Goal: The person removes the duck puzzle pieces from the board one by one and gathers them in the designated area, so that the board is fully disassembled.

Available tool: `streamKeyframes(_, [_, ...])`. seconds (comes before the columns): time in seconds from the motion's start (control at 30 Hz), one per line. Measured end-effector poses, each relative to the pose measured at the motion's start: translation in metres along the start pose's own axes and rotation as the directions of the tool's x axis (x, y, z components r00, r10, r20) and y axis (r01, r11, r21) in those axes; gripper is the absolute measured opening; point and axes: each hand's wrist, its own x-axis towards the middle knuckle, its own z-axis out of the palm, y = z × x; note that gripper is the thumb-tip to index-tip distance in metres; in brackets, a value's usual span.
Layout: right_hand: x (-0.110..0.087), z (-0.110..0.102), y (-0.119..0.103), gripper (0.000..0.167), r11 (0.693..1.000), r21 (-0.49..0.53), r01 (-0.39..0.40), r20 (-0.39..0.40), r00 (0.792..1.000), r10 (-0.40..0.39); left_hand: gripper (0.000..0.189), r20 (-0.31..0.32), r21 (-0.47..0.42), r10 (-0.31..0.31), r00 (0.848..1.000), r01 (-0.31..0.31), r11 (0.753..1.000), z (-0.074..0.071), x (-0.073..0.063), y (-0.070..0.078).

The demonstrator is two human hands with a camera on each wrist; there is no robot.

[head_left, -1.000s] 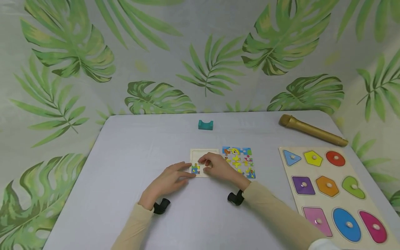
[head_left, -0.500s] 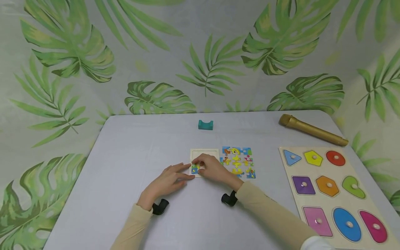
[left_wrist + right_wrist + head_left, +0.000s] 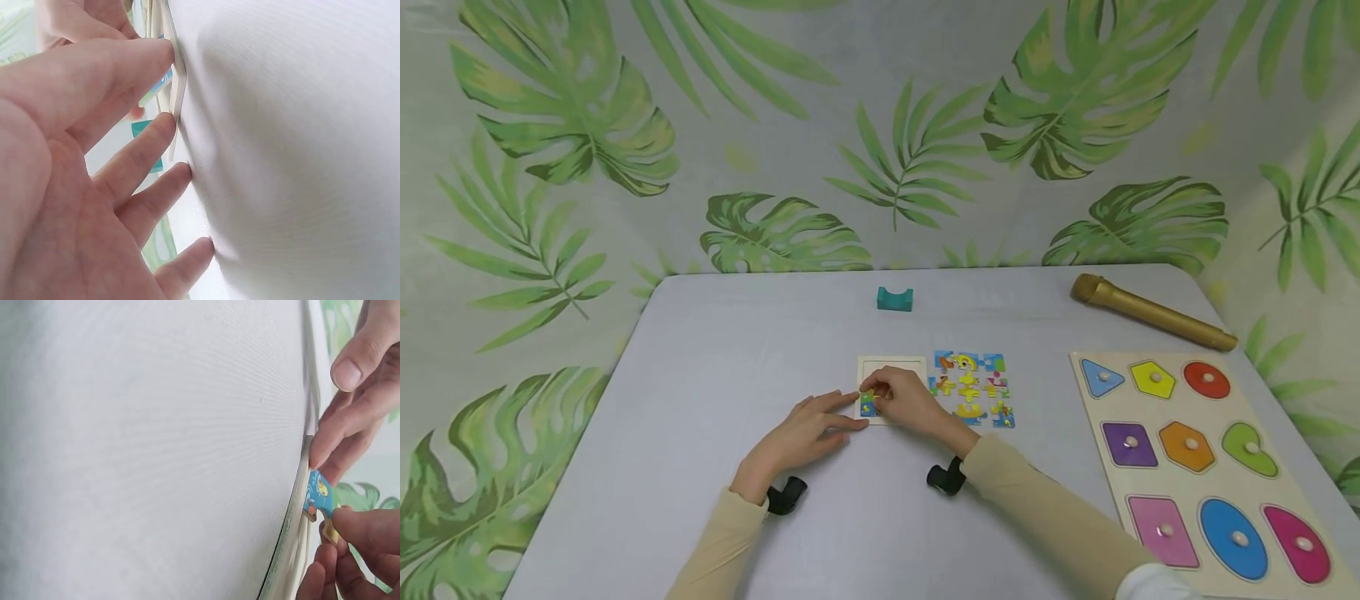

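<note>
A small wooden puzzle frame (image 3: 895, 361) lies on the white table between the hands. My left hand (image 3: 808, 435) touches its left side with fingers spread; in the left wrist view the thumb (image 3: 164, 53) and a fingertip meet the frame's edge. The right hand (image 3: 913, 407) is over the frame and pinches a blue and yellow jigsaw piece (image 3: 321, 490) between thumb and fingers. In the right wrist view this piece is tilted up at the frame's edge, beside the left fingertips. The right hand covers much of the frame's inside from the head view.
Several loose jigsaw pieces (image 3: 968, 388) lie just right of the frame. A teal block (image 3: 895, 300) with a curved notch stands behind it. To the right are a gold microphone (image 3: 1153, 312) and a wooden board (image 3: 1097, 483) of knobbed coloured shapes.
The right hand has moved left over the frame, toward the left hand, with its fingers on the piece at the left side. The left hand has stayed nearly still.
</note>
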Motion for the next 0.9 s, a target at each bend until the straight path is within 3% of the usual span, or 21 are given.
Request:
streamKeyframes(0.2, [-0.002, -0.009, 0.006, 0.021, 0.999, 0.026, -0.04, -0.039, 0.998, 0.041, 0.03, 0.0, -0.01, -0.006, 1.0, 0.006, 1.0, 0.001, 0.001, 0.0])
streamKeyframes(0.37, [-0.011, -0.033, 0.015, 0.01, 0.992, 0.086, -0.088, -0.057, 0.994, 0.093, 0.03, 0.01, -0.023, -0.032, 0.999, 0.032, 0.999, 0.001, 0.0, 0.001])
streamKeyframes(0.6, [-0.028, -0.064, 0.038, 0.006, 0.984, 0.054, -0.167, -0.074, 0.982, 0.171, 0.03, 0.005, -0.027, -0.038, 0.999, 0.038, 0.999, 0.001, 0.0, 0.003])
streamKeyframes(0.9, [-0.043, -0.081, 0.048, 0.007, 0.975, 0.061, -0.212, -0.016, 0.977, 0.213, 0.029, 0.005, -0.033, -0.042, 0.999, 0.042, 0.999, 0.002, 0.0, 0.003])
